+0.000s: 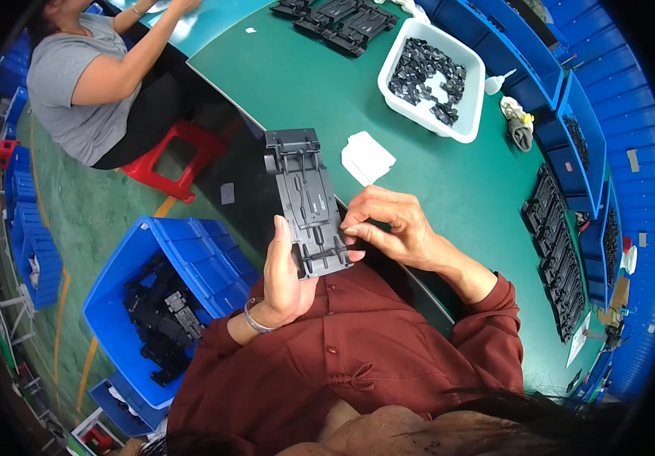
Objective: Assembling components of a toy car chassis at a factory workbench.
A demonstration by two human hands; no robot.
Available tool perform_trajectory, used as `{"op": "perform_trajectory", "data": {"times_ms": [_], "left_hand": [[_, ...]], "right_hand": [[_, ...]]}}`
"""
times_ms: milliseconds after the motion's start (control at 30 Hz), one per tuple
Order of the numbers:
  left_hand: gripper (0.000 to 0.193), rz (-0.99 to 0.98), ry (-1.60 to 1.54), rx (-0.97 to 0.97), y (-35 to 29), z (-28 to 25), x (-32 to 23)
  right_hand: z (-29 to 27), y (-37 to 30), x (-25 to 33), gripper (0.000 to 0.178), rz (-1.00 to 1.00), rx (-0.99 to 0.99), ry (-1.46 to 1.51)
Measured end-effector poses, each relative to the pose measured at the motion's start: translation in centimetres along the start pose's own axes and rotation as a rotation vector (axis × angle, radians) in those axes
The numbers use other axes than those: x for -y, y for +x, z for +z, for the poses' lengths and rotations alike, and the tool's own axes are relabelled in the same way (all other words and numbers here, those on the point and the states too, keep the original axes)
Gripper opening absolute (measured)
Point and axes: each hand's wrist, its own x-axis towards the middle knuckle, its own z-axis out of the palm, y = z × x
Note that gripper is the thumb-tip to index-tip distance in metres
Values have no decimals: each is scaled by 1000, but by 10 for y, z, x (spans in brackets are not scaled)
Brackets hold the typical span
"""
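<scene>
My left hand is closed around the lower end of a black plastic toy car chassis, its underside with moulded axles and ribs facing up. The chassis is held tilted beyond the table edge, in front of my body. At its right side my right hand is pinched, thumb and index finger together, close to the lower right edge. Whatever sits between those fingertips is too small or hidden to make out. A little stack of white paper lies on the green table just past my right hand.
A white tub of small black parts stands on the table. More chassis lie at the back and along the right, beside blue bins. A blue crate with black parts is at my left. A person sits far left.
</scene>
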Motion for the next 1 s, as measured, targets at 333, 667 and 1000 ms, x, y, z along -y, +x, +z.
{"op": "perform_trajectory", "data": {"times_ms": [333, 667, 1000], "left_hand": [[74, 58, 112, -4, -1, 0, 2], [66, 155, 204, -64, -4, 7, 3], [65, 176, 190, -45, -2, 4, 4]], "right_hand": [[7, 0, -1, 6, -183, -61, -243], [12, -3, -4, 15, -224, -142, -289], [11, -5, -9, 22, -310, -155, -327]]}}
